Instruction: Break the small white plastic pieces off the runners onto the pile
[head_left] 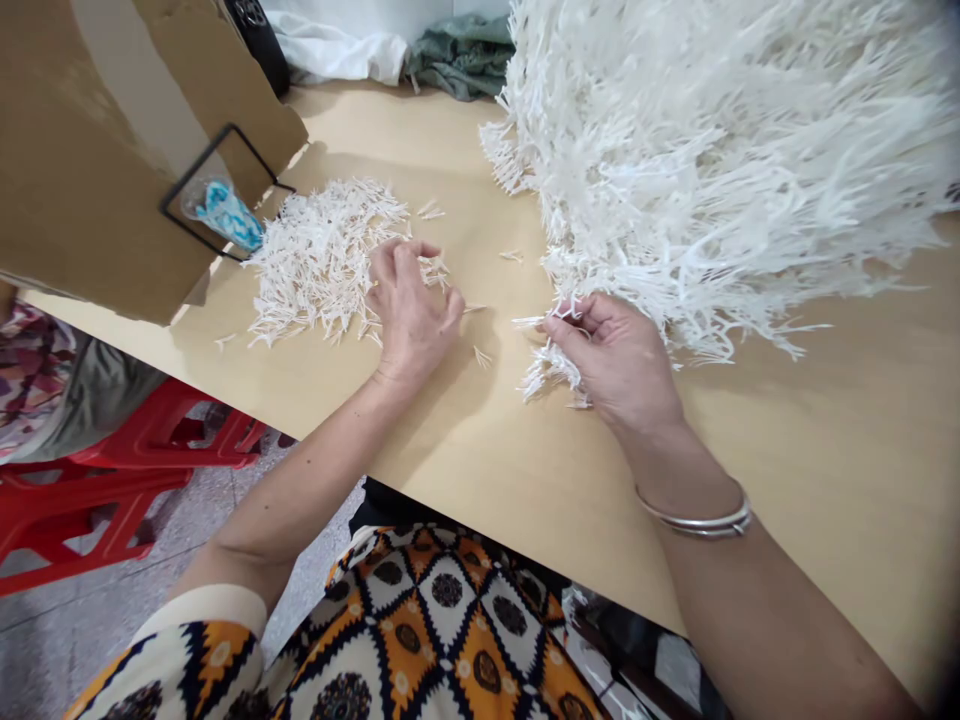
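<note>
From my view, a white sprig [574,310] is pinched between thumb and fingers of the right hand [615,360], above the table [450,410] and just beside the big heap [720,170]. I see the left hand [416,305] over the edge of the small pile [322,260], its fingers curled, thumb apart from them; I cannot tell whether they grip anything. Beyond that pile, a clear cup [225,212] stands by the cardboard [112,150].
</note>
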